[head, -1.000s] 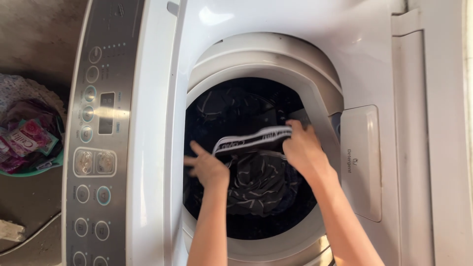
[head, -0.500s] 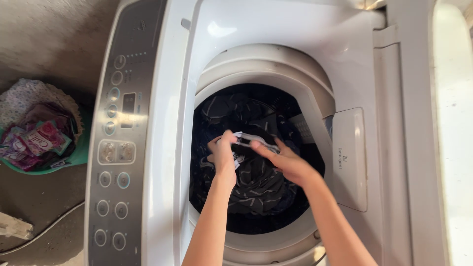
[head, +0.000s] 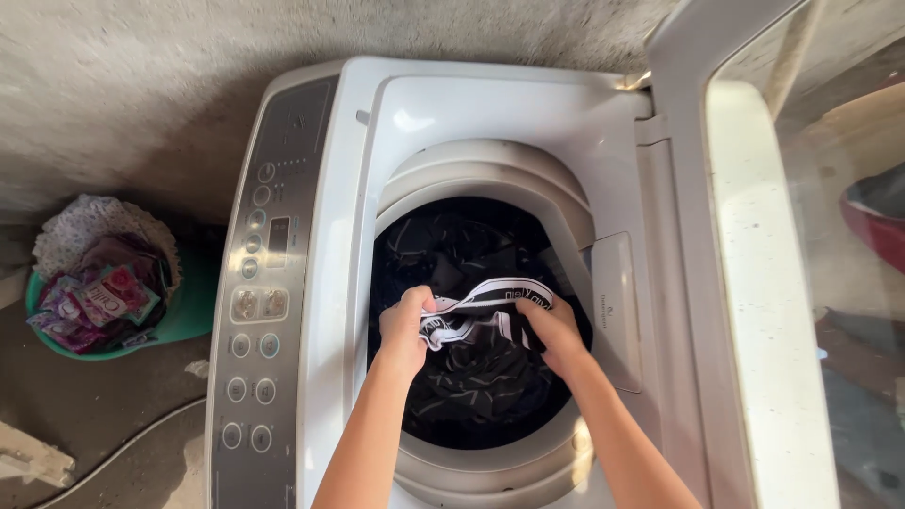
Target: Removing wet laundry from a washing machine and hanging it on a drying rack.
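Both hands are gripping one garment — the left hand [head: 407, 325] is closing in a fist on the black-and-white waistband [head: 490, 303], the right hand [head: 554, 330] is pinching its other end — over dark laundry [head: 471, 377] inside the washing machine drum [head: 490, 471].

A green basin [head: 193, 316] stands on the concrete floor [head: 104, 405] left of the machine, filled with cloth and pink sachets [head: 99, 300]. A pale hose [head: 123, 445] lies along the floor's near edge.

pink sachets [head: 99, 300] in green tub [head: 193, 311], small grey display [head: 279, 236] on washer panel [head: 247, 377]
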